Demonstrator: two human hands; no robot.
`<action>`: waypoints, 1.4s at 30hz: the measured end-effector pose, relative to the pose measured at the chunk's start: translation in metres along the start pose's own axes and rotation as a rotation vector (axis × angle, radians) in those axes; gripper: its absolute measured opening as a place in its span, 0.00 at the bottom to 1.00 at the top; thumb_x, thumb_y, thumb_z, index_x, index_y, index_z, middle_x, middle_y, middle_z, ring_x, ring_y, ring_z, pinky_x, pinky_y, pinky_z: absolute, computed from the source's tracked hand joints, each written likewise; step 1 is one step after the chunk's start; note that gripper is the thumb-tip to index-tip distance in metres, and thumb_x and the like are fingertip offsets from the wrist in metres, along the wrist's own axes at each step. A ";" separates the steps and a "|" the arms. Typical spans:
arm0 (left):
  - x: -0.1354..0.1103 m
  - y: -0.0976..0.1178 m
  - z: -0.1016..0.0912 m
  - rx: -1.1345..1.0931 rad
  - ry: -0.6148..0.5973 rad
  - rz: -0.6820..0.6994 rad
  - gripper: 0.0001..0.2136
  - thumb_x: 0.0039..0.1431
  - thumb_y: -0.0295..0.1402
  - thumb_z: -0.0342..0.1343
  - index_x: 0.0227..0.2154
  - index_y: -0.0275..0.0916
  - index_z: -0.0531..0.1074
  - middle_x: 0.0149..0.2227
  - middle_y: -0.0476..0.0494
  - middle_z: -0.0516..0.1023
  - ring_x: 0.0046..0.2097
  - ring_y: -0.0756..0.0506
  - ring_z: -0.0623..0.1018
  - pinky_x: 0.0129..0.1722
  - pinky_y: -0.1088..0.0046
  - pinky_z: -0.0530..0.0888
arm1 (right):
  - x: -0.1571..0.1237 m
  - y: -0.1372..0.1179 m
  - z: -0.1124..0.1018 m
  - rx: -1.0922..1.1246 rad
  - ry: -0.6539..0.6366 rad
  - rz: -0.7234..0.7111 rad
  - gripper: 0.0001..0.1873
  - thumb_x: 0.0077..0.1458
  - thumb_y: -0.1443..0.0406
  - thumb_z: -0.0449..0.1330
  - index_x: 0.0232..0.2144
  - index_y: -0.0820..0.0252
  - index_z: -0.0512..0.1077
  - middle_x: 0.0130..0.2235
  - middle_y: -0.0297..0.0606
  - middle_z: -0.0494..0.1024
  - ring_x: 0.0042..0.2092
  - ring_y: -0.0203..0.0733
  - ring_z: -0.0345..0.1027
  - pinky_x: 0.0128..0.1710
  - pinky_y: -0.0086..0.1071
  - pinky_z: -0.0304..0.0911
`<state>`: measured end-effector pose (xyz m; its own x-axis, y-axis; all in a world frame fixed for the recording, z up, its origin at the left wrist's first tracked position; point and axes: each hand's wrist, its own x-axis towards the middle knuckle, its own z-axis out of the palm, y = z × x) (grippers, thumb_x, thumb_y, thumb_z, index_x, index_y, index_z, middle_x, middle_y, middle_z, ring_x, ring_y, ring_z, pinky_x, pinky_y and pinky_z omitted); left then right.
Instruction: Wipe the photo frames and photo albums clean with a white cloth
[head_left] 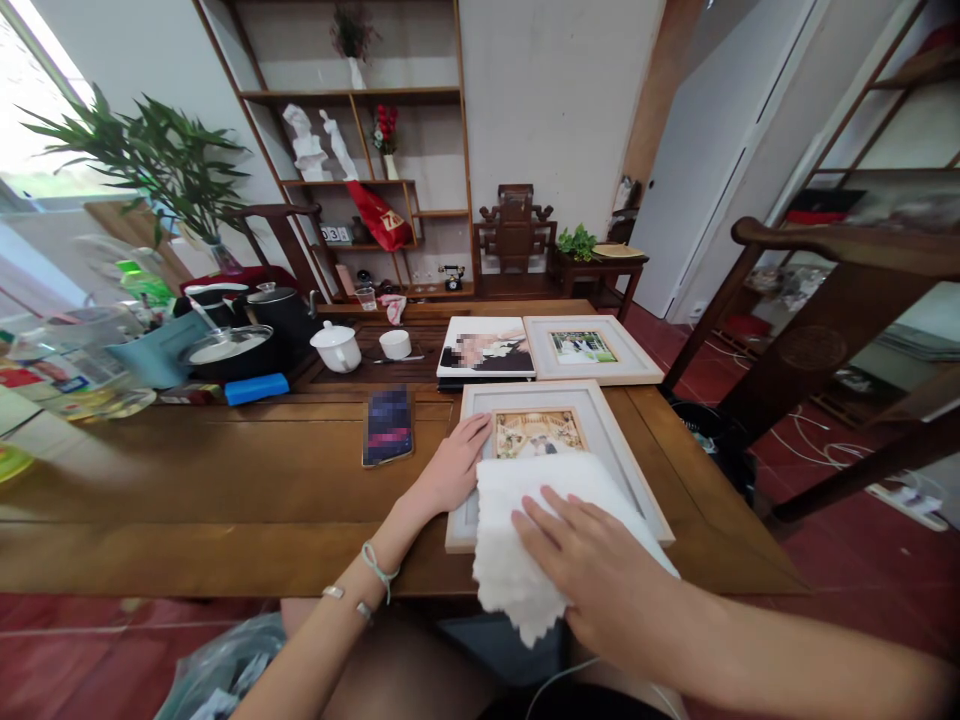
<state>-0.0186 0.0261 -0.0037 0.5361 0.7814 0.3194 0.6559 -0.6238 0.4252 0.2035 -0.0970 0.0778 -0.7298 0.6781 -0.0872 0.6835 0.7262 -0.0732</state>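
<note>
A picture frame with a pale wood border and a small wedding photo lies on the table in front of me. Across its lower part is a white cloth, its ragged edge hanging past the table's front. My right hand holds the cloth from above, fingers spread over it and palm pressing down; the thumb is hidden. On the frame's left side rests my left hand, fingers stretched out over the border beside the photo. A phone lies left of that hand.
Behind the frame are another framed photo and a white photo panel. Farther left stand a lidded white cup, a white bowl, a blue object and a glass-lidded pan. A wooden chair is at right.
</note>
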 end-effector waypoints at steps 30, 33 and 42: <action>0.001 -0.003 0.001 -0.020 -0.007 0.046 0.24 0.61 0.29 0.50 0.60 0.37 0.62 0.64 0.33 0.59 0.66 0.36 0.56 0.63 0.50 0.59 | 0.043 -0.003 -0.002 -0.235 0.070 0.053 0.27 0.49 0.70 0.56 0.53 0.72 0.67 0.49 0.59 0.75 0.49 0.59 0.70 0.40 0.42 0.69; 0.001 -0.008 0.004 -0.012 0.018 0.029 0.25 0.61 0.28 0.49 0.62 0.38 0.59 0.64 0.33 0.59 0.66 0.37 0.57 0.63 0.50 0.59 | 0.028 -0.025 0.000 -0.284 0.085 -0.070 0.31 0.48 0.67 0.59 0.55 0.75 0.66 0.51 0.63 0.74 0.51 0.63 0.70 0.39 0.44 0.70; 0.002 -0.008 0.006 -0.022 0.036 0.052 0.23 0.60 0.30 0.52 0.58 0.35 0.64 0.62 0.32 0.62 0.65 0.37 0.58 0.63 0.52 0.60 | 0.065 -0.008 0.001 -0.259 0.100 0.146 0.24 0.50 0.74 0.55 0.50 0.79 0.69 0.41 0.62 0.78 0.40 0.51 0.74 0.35 0.37 0.67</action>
<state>-0.0196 0.0327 -0.0113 0.5493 0.7483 0.3720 0.6157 -0.6634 0.4253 0.1508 -0.0587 0.0712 -0.6307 0.7757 0.0214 0.7644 0.6163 0.1892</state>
